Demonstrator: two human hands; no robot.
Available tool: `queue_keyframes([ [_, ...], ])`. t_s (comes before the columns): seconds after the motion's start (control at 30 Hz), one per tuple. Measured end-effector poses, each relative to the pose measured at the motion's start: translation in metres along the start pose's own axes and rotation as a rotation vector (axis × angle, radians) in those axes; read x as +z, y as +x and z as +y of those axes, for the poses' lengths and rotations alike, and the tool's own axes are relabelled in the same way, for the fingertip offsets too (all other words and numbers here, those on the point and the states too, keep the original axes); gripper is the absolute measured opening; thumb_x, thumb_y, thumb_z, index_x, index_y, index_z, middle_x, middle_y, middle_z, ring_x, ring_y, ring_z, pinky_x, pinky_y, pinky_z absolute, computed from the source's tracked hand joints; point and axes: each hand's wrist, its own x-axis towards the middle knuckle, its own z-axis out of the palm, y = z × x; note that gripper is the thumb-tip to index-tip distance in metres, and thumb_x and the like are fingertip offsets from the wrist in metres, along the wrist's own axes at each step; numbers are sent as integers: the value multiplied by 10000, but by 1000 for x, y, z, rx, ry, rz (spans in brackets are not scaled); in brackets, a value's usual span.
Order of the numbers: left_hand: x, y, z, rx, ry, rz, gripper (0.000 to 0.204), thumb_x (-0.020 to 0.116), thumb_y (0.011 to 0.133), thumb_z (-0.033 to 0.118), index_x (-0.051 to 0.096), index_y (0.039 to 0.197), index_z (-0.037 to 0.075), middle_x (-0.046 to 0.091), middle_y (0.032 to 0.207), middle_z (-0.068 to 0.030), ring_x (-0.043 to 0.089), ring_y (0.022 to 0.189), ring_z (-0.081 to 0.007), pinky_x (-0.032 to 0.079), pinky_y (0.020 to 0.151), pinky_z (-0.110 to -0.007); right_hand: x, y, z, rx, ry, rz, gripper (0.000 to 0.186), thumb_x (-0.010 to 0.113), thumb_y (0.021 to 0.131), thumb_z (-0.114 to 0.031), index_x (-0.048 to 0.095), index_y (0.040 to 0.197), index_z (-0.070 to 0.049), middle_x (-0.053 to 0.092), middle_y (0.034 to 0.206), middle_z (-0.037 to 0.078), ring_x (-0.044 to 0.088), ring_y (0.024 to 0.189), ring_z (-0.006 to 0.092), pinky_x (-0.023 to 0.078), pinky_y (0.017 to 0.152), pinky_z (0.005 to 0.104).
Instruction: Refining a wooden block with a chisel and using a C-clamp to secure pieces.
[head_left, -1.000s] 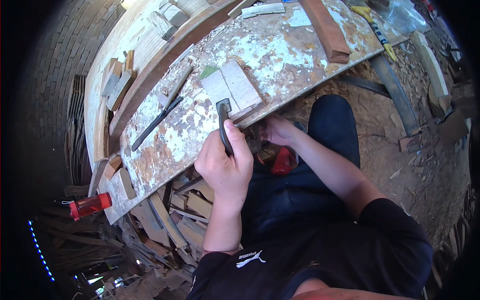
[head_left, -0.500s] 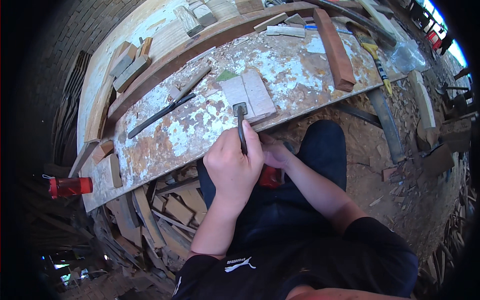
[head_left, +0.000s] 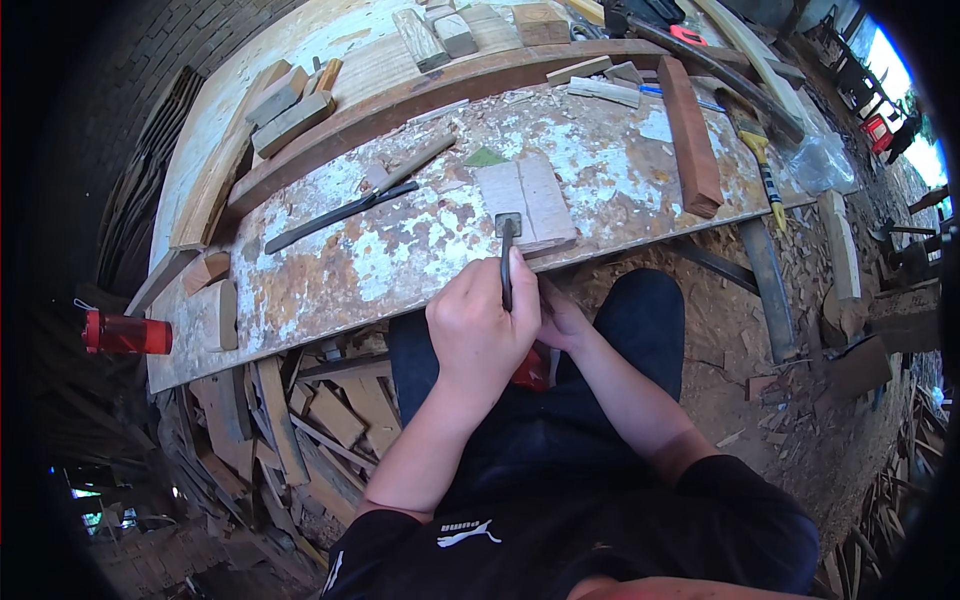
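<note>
My left hand [head_left: 482, 318] is closed in a fist around the bar of a dark metal clamp [head_left: 508, 262]. The clamp's square pad rests on two pale, flat pieces side by side [head_left: 541, 200] at the workbench's near edge. My right hand [head_left: 562, 318] is low, just past the left one and below the bench edge. Its fingers are mostly hidden by the left hand, so their grip does not show. Something red [head_left: 532, 370] lies under the hands, between my legs; its kind is unclear.
On the paint-spattered workbench [head_left: 350, 290] lie a long dark file-like tool [head_left: 330, 222] and a reddish wood bar [head_left: 690, 150]. A yellow-handled brush [head_left: 764, 170] is at right. Wood blocks [head_left: 290, 112] sit at left, a red bottle [head_left: 127, 332] beside the corner. Scrap wood [head_left: 335, 415] fills the space below.
My view has shifted, so the bench appears farther right and slightly rotated. Both hands keep nearly the same places relative to the clamp, whose pad stays on the flat pieces.
</note>
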Motion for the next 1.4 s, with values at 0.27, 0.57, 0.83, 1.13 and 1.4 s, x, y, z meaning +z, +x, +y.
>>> queue_keyframes([
  [0.27,0,1,3,22,47,-11,287,638,930,113,562,677,-1,525,564,-155,528,459,-321,396,464,-398,17,-3,2,-156,-136,111,417,593,1000,-378,526,1384,-229,676,1153,-47,633,1045,125,491,852,337],
  [0.57,1,5,8,19,22,-15,322,629,937,120,538,658,-12,492,546,-162,497,454,-326,373,469,-412,-49,16,2,41,238,-319,271,591,1009,-252,574,1270,-180,696,945,7,672,828,147,495,759,297],
  [0.83,-3,6,6,-19,27,-45,339,625,940,123,527,647,-14,488,543,-161,495,448,-314,365,468,-404,23,1,13,-204,-216,96,616,654,937,-96,385,1488,-151,511,1387,38,575,1165,186,498,867,373],
  [1.13,-9,7,8,-77,68,-106,302,601,957,152,624,702,-6,612,590,-145,616,509,-299,448,507,-377,43,-8,5,-267,-70,36,681,682,925,-119,348,1518,-147,458,1462,71,472,1350,238,427,1073,444],
  [1.4,-10,10,11,-89,149,-139,320,595,962,170,635,692,3,628,591,-135,633,513,-292,461,514,-381,20,-8,11,-250,-149,77,558,676,941,-152,465,1457,-170,577,1315,53,550,1235,209,458,999,414],
])
